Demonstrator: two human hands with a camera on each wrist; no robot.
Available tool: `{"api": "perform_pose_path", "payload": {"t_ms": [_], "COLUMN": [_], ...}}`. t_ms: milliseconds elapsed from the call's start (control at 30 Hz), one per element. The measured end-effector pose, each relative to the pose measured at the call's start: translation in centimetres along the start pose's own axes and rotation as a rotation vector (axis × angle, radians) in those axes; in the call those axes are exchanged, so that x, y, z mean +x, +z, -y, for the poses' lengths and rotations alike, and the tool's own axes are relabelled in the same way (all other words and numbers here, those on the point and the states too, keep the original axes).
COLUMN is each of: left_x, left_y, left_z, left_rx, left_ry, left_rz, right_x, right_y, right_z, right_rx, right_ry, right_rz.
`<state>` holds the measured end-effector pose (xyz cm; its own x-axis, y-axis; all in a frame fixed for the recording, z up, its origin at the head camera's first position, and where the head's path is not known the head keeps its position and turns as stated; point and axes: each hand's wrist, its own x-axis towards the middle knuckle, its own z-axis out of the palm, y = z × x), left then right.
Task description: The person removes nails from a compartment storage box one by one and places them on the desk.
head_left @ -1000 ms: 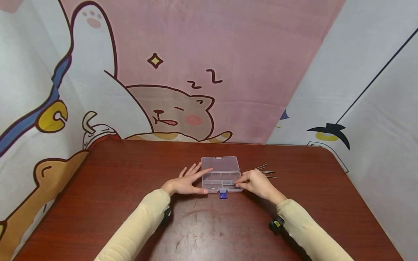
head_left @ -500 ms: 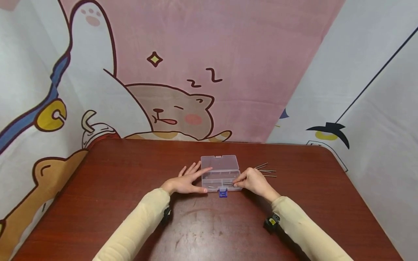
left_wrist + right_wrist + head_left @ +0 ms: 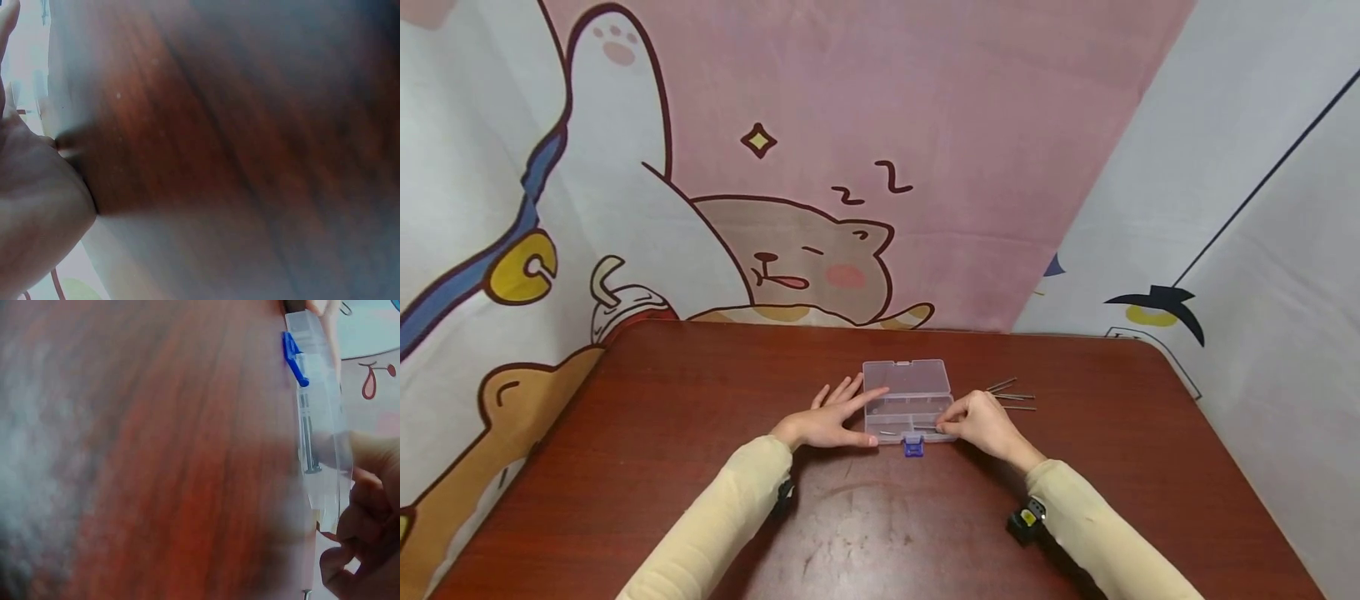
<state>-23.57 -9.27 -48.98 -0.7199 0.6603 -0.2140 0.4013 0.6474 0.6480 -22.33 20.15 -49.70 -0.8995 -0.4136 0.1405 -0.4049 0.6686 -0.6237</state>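
Note:
A clear plastic compartment box [image 3: 908,407] stands with its lid [image 3: 906,377] raised at the back and a blue latch [image 3: 913,447] at the front. My left hand [image 3: 827,423] rests at its left side, fingers spread, thumb at the front left corner and index finger over the left edge. My right hand [image 3: 981,421] reaches into the front right compartment, thumb and index finger pinching the end of a long metal screw [image 3: 310,447]. A short metal piece [image 3: 887,432] lies in the front left compartment. The left wrist view shows the left palm [image 3: 37,200] against the table.
Several long metal screws [image 3: 1015,396] lie loose on the brown table [image 3: 880,517], right of the box and just beyond the right hand. A cloth printed with cartoon animals [image 3: 820,258] hangs behind the table's far edge.
My right hand has shifted slightly left and lower at the front right compartment, the screw's end still at its fingertips. The left hand and the box keep their places.

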Motion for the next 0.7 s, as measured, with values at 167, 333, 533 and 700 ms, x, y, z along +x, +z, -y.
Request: {"api": "perform_pose_path", "payload": {"t_ms": [167,333,533,700], "left_x": [0.1,0.1,0.0,-0.1], "left_y": [0.1,0.2,0.1,0.1], "left_z": [0.1,0.2,0.1,0.1], "left_rx": [0.006,0.02,0.008,0.005], "left_ry": [-0.007,-0.021,-0.014,-0.011], "left_rz": [0.0,-0.006,-0.002,0.001], "right_x": [-0.1,-0.3,-0.8,-1.1], "right_y": [-0.3,-0.8,-1.1,-1.5], "right_z": [-0.7,-0.9,-1.1,-1.1], "right_rx": [0.118,0.183,0.2,0.203], "right_ry": [-0.105,-0.15,-0.173,-0.135], "right_rz": [0.04,0.045,0.028,0.028]}}
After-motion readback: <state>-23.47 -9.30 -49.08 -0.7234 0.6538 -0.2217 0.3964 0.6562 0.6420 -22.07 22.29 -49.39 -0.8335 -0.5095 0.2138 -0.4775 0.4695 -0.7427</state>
